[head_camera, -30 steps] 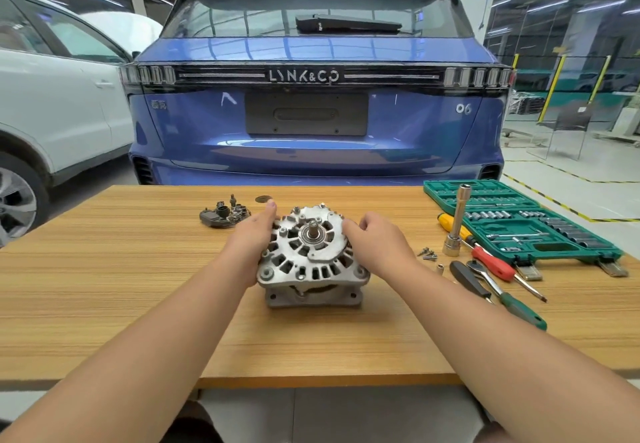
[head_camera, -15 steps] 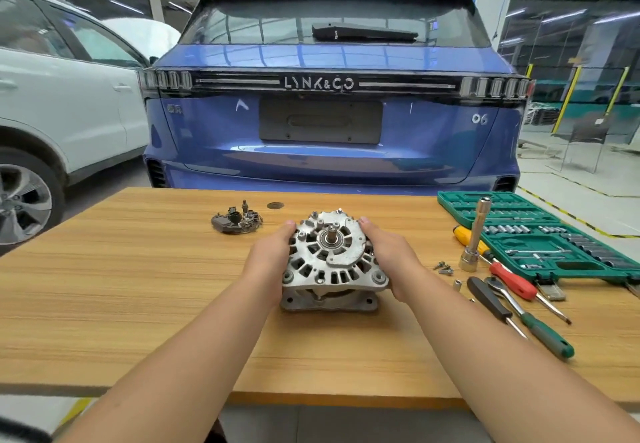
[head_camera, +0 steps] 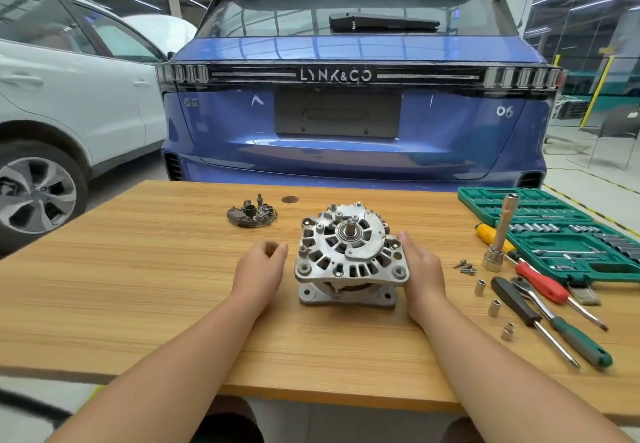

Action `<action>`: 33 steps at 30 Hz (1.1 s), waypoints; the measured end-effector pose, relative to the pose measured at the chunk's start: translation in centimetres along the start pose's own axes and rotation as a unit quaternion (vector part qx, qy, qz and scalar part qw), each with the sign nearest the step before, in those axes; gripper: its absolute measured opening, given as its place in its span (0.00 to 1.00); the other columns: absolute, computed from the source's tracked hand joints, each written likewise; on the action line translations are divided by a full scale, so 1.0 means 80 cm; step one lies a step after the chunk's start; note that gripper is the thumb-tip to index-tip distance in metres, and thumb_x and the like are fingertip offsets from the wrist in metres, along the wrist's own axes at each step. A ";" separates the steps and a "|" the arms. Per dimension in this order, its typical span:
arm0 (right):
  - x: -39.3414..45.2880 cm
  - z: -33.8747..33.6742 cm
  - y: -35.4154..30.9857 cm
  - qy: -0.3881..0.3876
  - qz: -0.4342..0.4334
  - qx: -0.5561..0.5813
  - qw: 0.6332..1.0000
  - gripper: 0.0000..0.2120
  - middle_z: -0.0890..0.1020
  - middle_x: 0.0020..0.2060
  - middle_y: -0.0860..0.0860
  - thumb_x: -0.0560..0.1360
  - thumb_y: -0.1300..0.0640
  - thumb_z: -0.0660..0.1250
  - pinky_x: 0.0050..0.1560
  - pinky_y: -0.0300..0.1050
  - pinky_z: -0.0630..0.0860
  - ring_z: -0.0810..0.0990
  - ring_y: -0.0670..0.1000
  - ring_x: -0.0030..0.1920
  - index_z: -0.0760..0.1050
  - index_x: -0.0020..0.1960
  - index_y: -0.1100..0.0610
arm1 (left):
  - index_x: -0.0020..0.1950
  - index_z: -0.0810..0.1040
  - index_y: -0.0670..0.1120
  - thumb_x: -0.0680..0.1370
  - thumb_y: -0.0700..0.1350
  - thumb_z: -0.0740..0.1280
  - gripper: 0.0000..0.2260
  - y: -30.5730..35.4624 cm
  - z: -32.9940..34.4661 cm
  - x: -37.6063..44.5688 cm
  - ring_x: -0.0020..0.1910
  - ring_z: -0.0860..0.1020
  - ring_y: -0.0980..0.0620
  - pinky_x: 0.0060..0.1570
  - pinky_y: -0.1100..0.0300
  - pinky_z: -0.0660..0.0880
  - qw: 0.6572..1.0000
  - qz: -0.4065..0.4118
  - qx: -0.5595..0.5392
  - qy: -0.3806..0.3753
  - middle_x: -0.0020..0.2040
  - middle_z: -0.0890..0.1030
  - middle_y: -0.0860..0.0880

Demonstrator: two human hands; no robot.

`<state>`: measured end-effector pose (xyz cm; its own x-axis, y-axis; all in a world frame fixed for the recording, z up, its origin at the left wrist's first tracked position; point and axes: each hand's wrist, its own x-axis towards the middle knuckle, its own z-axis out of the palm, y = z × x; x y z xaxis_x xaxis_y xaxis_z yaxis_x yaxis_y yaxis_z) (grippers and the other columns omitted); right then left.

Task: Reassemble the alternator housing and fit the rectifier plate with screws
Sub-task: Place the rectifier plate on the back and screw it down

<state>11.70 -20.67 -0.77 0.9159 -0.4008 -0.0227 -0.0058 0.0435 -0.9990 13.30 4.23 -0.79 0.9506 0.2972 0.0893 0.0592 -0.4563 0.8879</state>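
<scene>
1. Alternator housing sits at table centre, shaft end up, rear half seated on the front bracket.
2. Left hand at the housing's 9 o'clock, just beside it, not touching; fingers loosely curled, holding nothing.
3. Right hand at the housing's 3 o'clock, fingers fairly straight, resting flat against the side of the casting; no grip around it.
4. Rectifier plate lies at the housing's 11 o'clock, well apart, not yet fitted.
5. Screws in a small heap at 3 o'clock, beyond the right hand, near the nut driver that stands upright.
6. Risks, as I judge them: housing halves may not be fully seated, so the plate would sit crooked; with only one hand steadying it, the body could tip on its narrow bracket; loose screws and sockets could roll off or get knocked by the right forearm when it reaches for tools.
7. Counts: one alternator, one rectifier plate, one dark round disc behind it, three loose sockets, one green socket case, one ratchet, about four screwdrivers (overlapping, hard to split). Screw count too small to tell.
</scene>
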 end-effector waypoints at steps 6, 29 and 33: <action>0.019 0.008 0.001 0.024 -0.017 -0.031 0.999 0.24 0.87 0.40 0.59 0.79 0.40 0.66 0.55 0.66 0.79 0.85 0.66 0.48 0.82 0.46 0.62 | 0.74 0.70 0.52 0.79 0.55 0.69 0.25 -0.023 -0.017 0.058 0.70 0.70 0.45 0.68 0.44 0.71 0.981 0.000 0.186 0.047 0.72 0.72 0.47; 0.047 0.015 0.000 0.005 -0.054 -0.047 0.997 0.23 0.84 0.32 0.55 0.77 0.41 0.69 0.35 0.47 0.74 0.81 0.54 0.33 0.81 0.44 0.63 | 0.82 0.60 0.53 0.84 0.63 0.52 0.28 -0.031 0.015 0.185 0.82 0.49 0.39 0.78 0.40 0.56 0.923 -0.002 0.384 0.002 0.83 0.51 0.40; 0.043 0.013 -0.002 0.027 -0.025 -0.007 0.999 0.20 0.86 0.41 0.61 0.77 0.42 0.70 0.51 0.63 0.80 0.85 0.66 0.45 0.82 0.46 0.61 | 0.82 0.59 0.52 0.84 0.62 0.51 0.28 -0.033 0.013 0.165 0.82 0.49 0.39 0.78 0.41 0.57 0.923 0.002 0.385 -0.006 0.84 0.50 0.40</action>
<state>15.25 -21.12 -0.62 0.8925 -0.4503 0.0256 0.0333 0.0092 -0.9994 26.01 8.50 -2.39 0.9540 0.2881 0.0831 0.2513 -0.9194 0.3025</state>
